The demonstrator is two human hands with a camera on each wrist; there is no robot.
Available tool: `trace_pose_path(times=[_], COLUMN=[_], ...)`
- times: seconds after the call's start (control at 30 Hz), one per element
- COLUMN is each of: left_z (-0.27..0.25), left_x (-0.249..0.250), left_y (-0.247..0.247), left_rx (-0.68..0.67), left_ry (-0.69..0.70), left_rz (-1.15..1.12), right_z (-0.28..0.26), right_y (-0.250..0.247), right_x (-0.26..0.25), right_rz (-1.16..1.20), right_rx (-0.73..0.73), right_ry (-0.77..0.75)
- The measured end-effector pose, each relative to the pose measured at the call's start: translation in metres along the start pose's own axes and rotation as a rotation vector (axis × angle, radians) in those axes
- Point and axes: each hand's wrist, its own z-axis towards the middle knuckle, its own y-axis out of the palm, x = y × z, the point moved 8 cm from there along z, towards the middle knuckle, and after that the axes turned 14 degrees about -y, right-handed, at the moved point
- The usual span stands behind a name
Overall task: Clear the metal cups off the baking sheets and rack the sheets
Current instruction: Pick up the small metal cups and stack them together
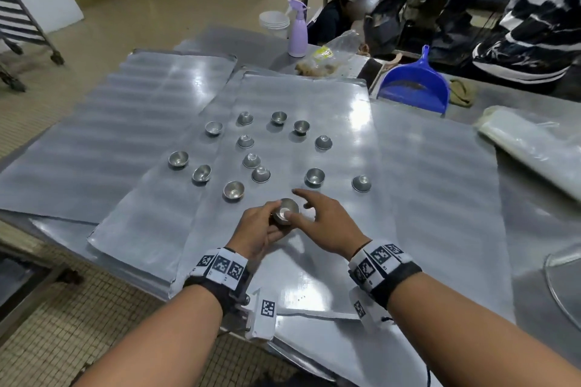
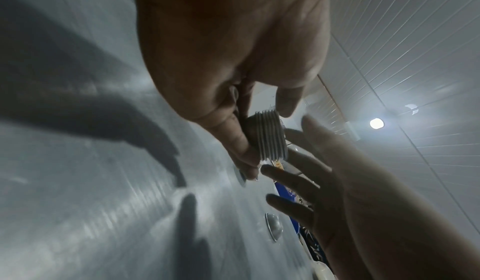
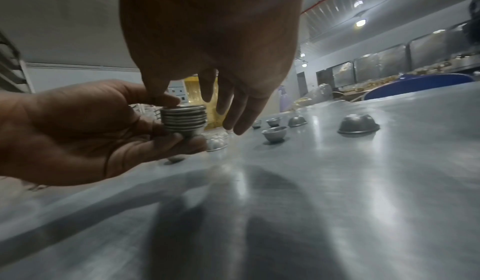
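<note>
Holding a stack of nested metal cups [image 1: 285, 212] in our left hand [image 1: 261, 231], fingers curled round it, we rest our right hand [image 1: 327, 223] thumb on top, seemingly, fingers spread; loose cups [image 1: 315, 176] dot the baking sheet [image 1: 314, 261] beyond.

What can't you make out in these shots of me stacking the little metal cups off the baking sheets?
- Exact count in the stack of cups: rims blur together in both wrist views; the head view shows only the top cup.
- Bottom of the stack: hidden by the left hand.
- Whether the right hand thumb presses the stack: its tip is blurred.
- How many baking sheets overlap: edges are covered.
- Rack: cut off by the head view's left edge.
</note>
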Motion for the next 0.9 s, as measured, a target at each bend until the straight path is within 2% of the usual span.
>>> trace_pose_path(times=[0.17,0.37,0.47,0.63,0.9], left_z=[0.011,0.023,0.030,0.037,0.038], left_x=[-0.009,-0.016,-0.017,-0.018,-0.020], left_y=[0.018,0.034,0.039,0.045,0.051], left_rx=[0.017,0.028,0.029,0.027,0.021], left_ry=[-0.066,-0.115,-0.119,-0.118,-0.112], left_rz=[-0.038,-0.038,-0.014,-0.004,0.015], right_z=[-0.010,-0.006,0.001,0.008,0.002], right_y=[-0.048,-0.089,-0.092,-0.084,-0.080], right_x=[0.066,0.129,0.150,0.162,0.151], right_rz=[-0.134,-0.244,-0.250,-0.251,-0.205], right_rx=[0.124,0.122,0.059,-0.054,0.120], right_ry=[0.191,0.357,0.413,0.435,0.355])
